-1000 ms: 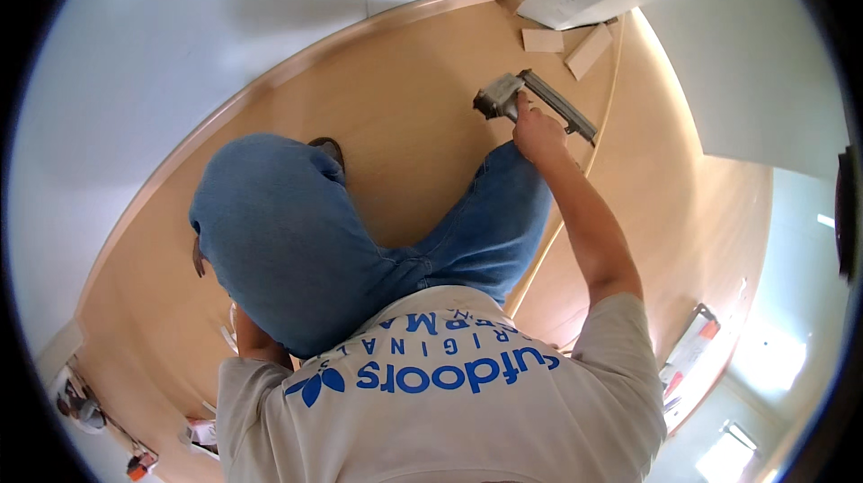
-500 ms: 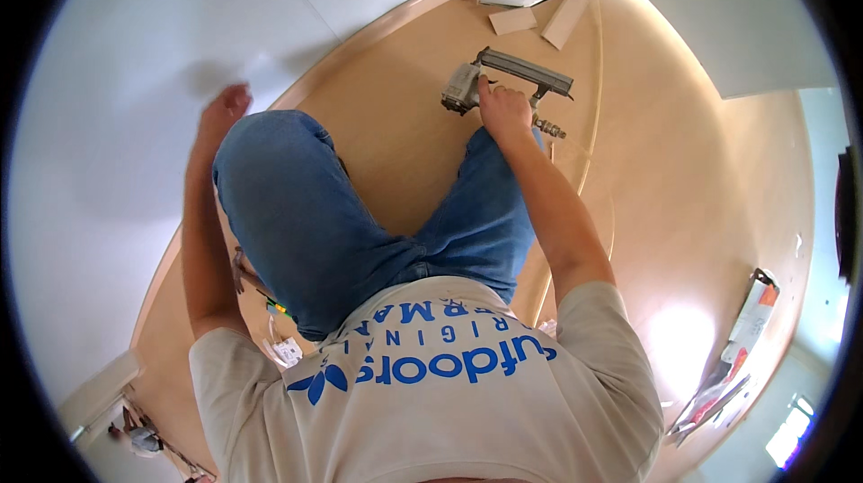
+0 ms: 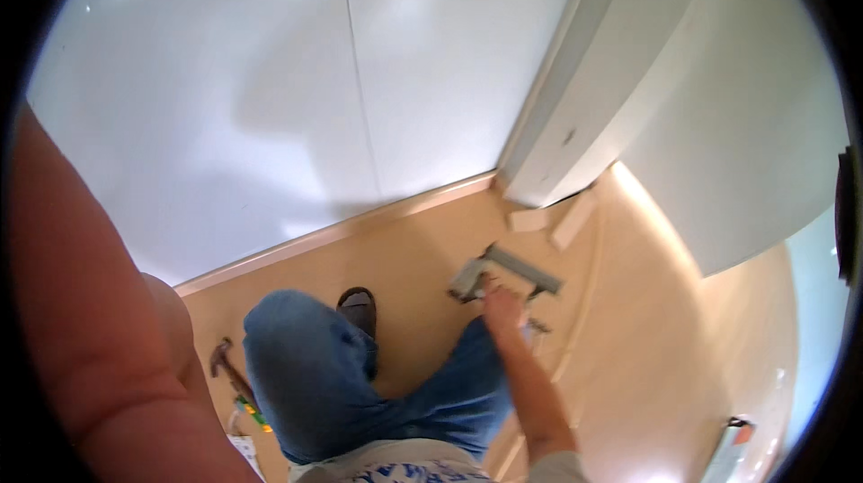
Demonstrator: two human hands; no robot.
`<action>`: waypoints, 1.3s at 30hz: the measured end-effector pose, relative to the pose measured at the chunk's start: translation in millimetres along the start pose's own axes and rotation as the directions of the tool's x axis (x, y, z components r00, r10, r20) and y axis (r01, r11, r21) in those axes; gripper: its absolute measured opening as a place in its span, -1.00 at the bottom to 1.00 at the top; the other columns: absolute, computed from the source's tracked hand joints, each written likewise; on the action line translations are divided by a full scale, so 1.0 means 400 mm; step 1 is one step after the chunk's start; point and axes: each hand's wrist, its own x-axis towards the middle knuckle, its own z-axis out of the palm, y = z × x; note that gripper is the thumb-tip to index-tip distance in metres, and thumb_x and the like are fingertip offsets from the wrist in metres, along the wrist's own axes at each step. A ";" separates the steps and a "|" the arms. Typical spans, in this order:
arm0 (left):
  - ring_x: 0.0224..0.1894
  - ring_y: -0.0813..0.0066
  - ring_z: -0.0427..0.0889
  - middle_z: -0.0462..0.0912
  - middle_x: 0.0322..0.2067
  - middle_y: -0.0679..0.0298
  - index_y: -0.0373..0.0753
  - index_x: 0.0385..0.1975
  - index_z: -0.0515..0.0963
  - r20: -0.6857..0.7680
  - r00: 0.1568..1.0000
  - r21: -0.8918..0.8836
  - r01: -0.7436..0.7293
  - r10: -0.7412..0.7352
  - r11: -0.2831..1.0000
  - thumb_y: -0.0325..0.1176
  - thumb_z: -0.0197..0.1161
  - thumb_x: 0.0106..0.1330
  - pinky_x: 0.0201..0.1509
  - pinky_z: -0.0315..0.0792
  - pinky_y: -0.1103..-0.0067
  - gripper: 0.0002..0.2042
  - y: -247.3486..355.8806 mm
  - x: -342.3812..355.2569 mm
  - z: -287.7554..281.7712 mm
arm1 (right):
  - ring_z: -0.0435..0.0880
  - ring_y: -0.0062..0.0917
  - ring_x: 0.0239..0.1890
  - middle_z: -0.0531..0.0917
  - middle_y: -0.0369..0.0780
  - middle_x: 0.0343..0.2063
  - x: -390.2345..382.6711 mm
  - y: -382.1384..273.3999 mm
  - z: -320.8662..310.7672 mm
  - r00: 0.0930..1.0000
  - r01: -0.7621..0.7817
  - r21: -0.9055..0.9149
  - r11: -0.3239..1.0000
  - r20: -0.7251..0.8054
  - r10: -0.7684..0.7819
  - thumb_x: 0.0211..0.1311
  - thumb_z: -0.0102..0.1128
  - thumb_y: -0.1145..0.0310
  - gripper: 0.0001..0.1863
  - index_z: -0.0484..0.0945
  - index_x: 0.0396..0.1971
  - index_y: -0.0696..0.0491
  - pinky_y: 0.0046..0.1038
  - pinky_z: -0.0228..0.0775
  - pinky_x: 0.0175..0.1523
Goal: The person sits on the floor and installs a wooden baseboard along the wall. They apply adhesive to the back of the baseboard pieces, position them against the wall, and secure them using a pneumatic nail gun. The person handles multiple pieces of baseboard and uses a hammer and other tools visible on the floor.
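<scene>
In my right hand (image 3: 505,308) is a grey pneumatic nail gun (image 3: 524,269), its handle wrapped by my fingers. It hangs over the floor just past my right knee, with its long magazine pointing right. A hose fitting (image 3: 538,327) sticks out at the handle's lower end. My left hand (image 3: 117,303) is raised very close to the view and fills the left side as a large, blurred shape. Its fingers cannot be made out, so whether it holds anything is hidden. The nearest things beyond it are a claw hammer (image 3: 222,357) and a green and yellow handle (image 3: 253,415) on the floor.
A wooden baseboard (image 3: 360,227) runs along the foot of the white wall (image 3: 297,79) to a pale column (image 3: 575,137). Two short board offcuts (image 3: 573,221) lie by the column. A pale air hose (image 3: 589,303) crosses the floor at right, near a long package (image 3: 728,451).
My left hand has come up from beside my left knee to close in front of the view. The view has tilted up toward the wall. The nail gun remains in my right hand.
</scene>
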 end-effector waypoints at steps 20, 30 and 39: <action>0.28 0.18 0.45 0.47 0.21 0.15 -0.14 0.37 0.31 -0.242 0.916 -0.532 0.151 -0.321 0.833 -0.17 0.56 0.12 0.39 0.31 0.30 -0.20 -0.351 -0.178 0.237 | 0.45 -0.60 -0.56 0.45 -0.33 -0.53 -0.207 -0.063 -0.365 0.979 -0.130 0.663 -0.737 0.204 0.011 0.42 0.14 0.20 -0.42 0.30 0.34 0.12 -0.43 0.44 -0.35; 0.24 0.03 0.48 0.41 0.28 0.03 0.01 0.27 0.44 0.110 0.984 -0.707 0.176 -0.139 0.685 -0.21 0.67 0.01 0.26 0.42 0.28 -0.24 -0.334 0.056 0.336 | 0.33 -0.67 -0.61 0.33 -0.39 -0.59 -0.152 -0.114 -0.418 0.985 0.173 0.334 -0.926 -0.034 0.172 0.43 0.08 0.30 -0.33 0.13 0.48 0.03 -0.47 0.30 -0.36; 0.10 0.39 0.53 0.55 0.11 0.09 -0.17 -0.01 0.61 -0.117 0.946 -0.896 0.030 -0.302 0.443 -0.03 0.35 0.38 0.12 0.43 0.46 -0.63 -0.662 -0.093 0.758 | 0.38 -0.65 -0.57 0.36 -0.34 -0.53 0.033 -0.052 -0.211 0.886 0.451 0.659 -0.601 -0.251 0.390 0.43 0.06 0.35 -0.27 0.00 0.52 0.07 -0.46 0.35 -0.33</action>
